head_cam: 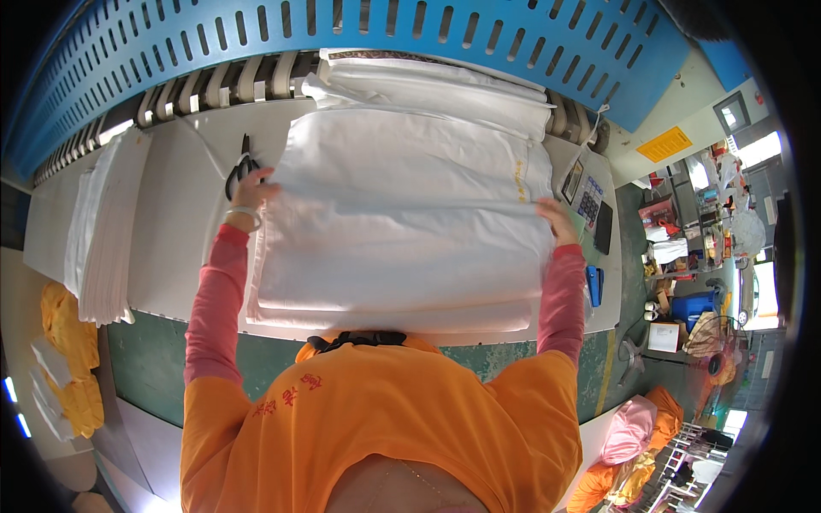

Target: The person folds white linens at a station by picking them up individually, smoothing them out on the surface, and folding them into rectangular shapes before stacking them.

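Note:
A white folded cloth (397, 256) lies in front of me on a pale worktable, with small yellow lettering near its right edge. My left hand (251, 192), wearing a bracelet, has its fingertips at the cloth's left edge. At the opposite edge, my right hand (557, 220) pinches the fabric. A shallow ridge runs across the cloth between both hands. Black-handled scissors (242, 173) lie just beyond my left hand, partly covered by it. More white fabric (436, 90) rests past the cloth, on the belts of a machine.
A blue slotted guard (385, 22) spans the far side above machine belts (250, 80). Stacked white linens (112, 224) stand at the left. On the right are a calculator (589, 195), a dark phone (603, 228) and a blue stapler (595, 286). Orange bundles (593, 487) lie behind right.

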Available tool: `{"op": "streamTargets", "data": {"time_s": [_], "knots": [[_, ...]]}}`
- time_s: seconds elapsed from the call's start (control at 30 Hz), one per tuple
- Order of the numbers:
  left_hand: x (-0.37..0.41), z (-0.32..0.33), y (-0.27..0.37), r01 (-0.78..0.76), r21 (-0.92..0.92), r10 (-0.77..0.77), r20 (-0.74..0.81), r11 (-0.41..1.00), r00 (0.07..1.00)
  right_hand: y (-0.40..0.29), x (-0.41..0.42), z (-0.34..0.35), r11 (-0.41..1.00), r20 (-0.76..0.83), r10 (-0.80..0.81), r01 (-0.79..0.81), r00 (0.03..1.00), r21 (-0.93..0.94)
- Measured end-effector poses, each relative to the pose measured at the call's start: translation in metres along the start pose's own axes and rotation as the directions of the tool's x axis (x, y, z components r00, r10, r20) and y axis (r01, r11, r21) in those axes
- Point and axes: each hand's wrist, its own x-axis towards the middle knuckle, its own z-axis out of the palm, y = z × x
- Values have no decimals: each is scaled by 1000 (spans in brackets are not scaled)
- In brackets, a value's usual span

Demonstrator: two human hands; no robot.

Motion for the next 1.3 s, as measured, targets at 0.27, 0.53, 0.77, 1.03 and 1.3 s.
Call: {"op": "streamTargets", "data": {"time_s": [0.27,0.53,0.77,1.03,1.3], "knots": [[-89,-36,179,-623,-468,630,-167,627,759,-151,-88,9,526,-203,-527,504,825,685],[-175,-45,61,-294,-121,282,-111,948,953,-36,-176,30,962,-280,-157,211,947,176],[-191,-31,-4,-26,14,26,39,1000,999,12,-192,52,999,-289,-38,36,957,-10],[-197,-55,56,-332,86,338,-64,939,939,-41,-203,56,940,-343,-258,317,903,128],[-230,-43,-7,-123,721,138,38,682,990,39,-245,71,819,-357,-283,30,890,-573]]}}
